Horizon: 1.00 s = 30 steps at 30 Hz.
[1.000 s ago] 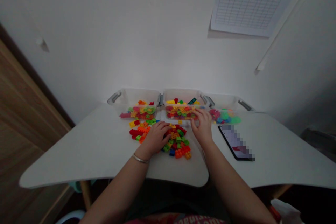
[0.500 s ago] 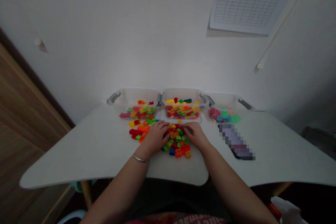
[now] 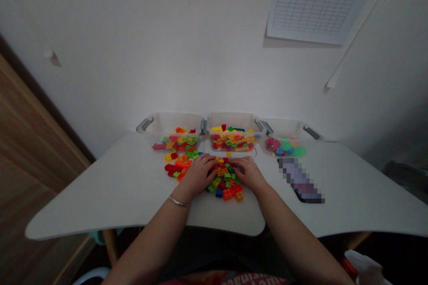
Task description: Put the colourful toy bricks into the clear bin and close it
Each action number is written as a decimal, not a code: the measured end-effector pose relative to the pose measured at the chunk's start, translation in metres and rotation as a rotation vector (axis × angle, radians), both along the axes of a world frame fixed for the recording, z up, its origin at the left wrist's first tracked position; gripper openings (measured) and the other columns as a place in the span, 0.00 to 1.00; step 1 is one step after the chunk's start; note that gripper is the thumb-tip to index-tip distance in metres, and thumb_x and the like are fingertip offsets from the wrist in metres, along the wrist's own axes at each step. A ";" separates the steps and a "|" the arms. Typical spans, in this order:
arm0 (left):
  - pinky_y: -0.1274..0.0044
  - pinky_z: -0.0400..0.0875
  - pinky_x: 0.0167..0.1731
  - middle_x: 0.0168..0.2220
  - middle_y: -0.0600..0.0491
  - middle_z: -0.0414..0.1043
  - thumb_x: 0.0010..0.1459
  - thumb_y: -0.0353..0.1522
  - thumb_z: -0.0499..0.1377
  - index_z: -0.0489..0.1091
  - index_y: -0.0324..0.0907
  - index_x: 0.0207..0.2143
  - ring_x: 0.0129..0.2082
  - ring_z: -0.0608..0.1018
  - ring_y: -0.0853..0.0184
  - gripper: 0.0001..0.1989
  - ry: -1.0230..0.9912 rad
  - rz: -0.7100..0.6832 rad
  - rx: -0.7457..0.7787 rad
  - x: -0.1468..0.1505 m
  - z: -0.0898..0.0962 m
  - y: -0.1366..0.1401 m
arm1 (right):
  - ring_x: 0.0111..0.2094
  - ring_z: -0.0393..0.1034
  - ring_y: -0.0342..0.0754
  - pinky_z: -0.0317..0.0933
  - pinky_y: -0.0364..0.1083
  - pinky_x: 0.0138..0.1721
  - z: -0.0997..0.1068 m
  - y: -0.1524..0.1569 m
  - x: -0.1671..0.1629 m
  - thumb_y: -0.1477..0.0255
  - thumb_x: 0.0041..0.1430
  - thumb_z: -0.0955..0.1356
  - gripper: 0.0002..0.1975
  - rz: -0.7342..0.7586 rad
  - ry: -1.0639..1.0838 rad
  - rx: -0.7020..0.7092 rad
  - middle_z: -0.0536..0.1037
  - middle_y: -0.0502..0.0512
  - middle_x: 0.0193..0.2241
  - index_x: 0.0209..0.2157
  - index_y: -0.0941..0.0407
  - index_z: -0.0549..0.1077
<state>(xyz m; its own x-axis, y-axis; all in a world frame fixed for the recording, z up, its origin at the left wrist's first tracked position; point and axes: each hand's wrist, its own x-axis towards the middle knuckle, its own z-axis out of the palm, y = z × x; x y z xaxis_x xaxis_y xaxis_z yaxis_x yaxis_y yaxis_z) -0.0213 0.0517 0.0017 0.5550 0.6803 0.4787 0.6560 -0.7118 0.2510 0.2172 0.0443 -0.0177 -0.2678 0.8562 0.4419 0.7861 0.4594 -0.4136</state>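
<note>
A pile of toy building bricks (image 3: 223, 183) in red, orange, yellow, green and blue lies on the white table. My left hand (image 3: 199, 172) rests over the pile's left part, fingers stretched forward and thumb apart, with bricks around and beneath it. At the pile's right edge, my right hand (image 3: 248, 172) has its fingers curved over the bricks and its thumb apart. No brick can be seen gripped in either hand, though the fingertips are partly hidden among the pieces. More bricks, such as a red one (image 3: 172, 169), spread out left of my left hand.
Three clear plastic boxes stand along the wall: a left box (image 3: 177, 120) and a middle box (image 3: 232, 120) with bricks, and a right box (image 3: 287, 125) with round coloured pieces. A phone (image 3: 301, 182) lies on the table (image 3: 110, 191) to the right. A printed chart (image 3: 310, 4) hangs above.
My right hand's fingers have shifted very slightly at the pile's right edge. My left hand, the bricks and the boxes look unchanged.
</note>
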 end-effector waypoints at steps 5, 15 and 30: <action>0.60 0.65 0.60 0.53 0.47 0.73 0.62 0.31 0.57 0.73 0.42 0.49 0.56 0.70 0.57 0.14 0.006 0.007 -0.008 0.001 0.001 0.000 | 0.44 0.73 0.52 0.62 0.51 0.50 0.002 -0.001 0.004 0.76 0.58 0.67 0.12 -0.114 -0.041 -0.006 0.82 0.54 0.41 0.42 0.52 0.80; 0.61 0.66 0.59 0.53 0.46 0.73 0.62 0.31 0.57 0.72 0.41 0.51 0.55 0.71 0.57 0.15 0.016 0.007 -0.002 0.001 0.003 -0.002 | 0.43 0.70 0.54 0.61 0.48 0.45 0.010 -0.007 0.004 0.77 0.55 0.68 0.09 -0.352 -0.097 -0.139 0.80 0.58 0.39 0.39 0.56 0.76; 0.60 0.65 0.60 0.54 0.46 0.73 0.62 0.31 0.56 0.72 0.41 0.51 0.56 0.70 0.57 0.16 0.007 0.011 -0.019 0.001 0.002 -0.001 | 0.34 0.67 0.49 0.56 0.45 0.36 0.002 -0.004 0.008 0.76 0.53 0.67 0.04 -0.220 -0.120 -0.089 0.75 0.52 0.28 0.27 0.54 0.69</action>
